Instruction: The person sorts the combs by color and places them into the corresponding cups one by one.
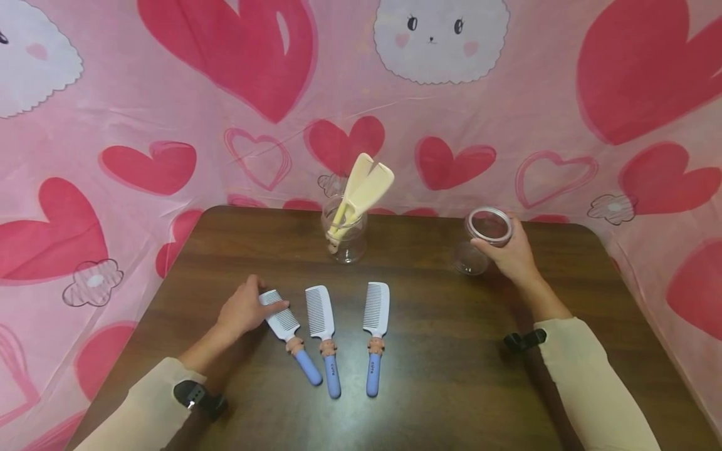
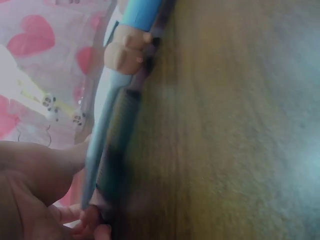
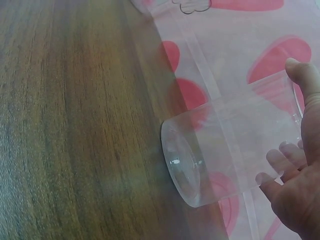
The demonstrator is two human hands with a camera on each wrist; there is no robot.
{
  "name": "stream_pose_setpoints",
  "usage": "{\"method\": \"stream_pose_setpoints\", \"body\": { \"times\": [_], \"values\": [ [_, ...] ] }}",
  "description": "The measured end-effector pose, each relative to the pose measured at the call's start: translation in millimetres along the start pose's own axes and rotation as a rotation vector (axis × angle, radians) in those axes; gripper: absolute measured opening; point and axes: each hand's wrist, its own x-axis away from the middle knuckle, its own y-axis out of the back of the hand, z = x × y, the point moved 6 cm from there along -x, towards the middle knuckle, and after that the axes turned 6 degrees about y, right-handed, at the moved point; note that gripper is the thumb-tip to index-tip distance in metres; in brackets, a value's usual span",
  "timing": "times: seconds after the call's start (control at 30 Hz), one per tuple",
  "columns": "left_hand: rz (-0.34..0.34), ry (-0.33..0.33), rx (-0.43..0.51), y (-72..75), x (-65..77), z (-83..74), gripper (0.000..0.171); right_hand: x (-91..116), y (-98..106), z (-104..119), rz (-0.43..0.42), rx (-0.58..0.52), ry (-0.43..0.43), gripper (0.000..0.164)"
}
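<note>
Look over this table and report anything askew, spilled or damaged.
The leftmost white, lavender-handled plastic comb, pinched by the left hand, looks askew, slanting more than the other two combs; nothing looks spilled or damaged.

Soft light is laying a faint sheen on the tabletop [image 1: 440,376] towards six o'clock in the head view; the left wrist view is looking blurry, pale glare spreading at three o'clock.
</note>
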Motion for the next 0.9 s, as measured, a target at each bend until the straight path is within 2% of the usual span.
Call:
{"method": "stream_pose_setpoints", "body": {
  "times": [0.1,0.3,0.4,0.5,0.7,0.8,0.9],
  "values": [
    [0.050,0.019,0.081,0.0,-2.3,1.7,0.067,0,0,-1,0.004,-0.002,-0.001,0.071],
    [0.162,0.058,0.232,-0.1,-6.1,4.6,0.050,0,1,-2,0.004,0.028,-0.022,0.072],
    [0.216,0.093,0.285,-0.6,-7.5,7.7,0.047,0,1,-2,0.003,0.027,-0.023,0.072],
    [0.288,0.085,0.374,1.6,-8.6,9.1,0.047,0,1,-2,0.007,0.017,-0.015,0.072],
    [0.473,-0.028,0.579,14.5,-6.0,5.6,0.044,-1,1,-4,0.012,0.022,-0.010,0.072],
    [0.540,-0.092,0.630,25.1,-3.5,2.8,0.045,-1,0,-3,0.010,0.018,-0.006,0.072],
    [0.574,-0.147,0.650,34.5,-1.3,-1.6,0.046,0,0,-2,0.009,0.009,0.002,0.071]
  ]
}}
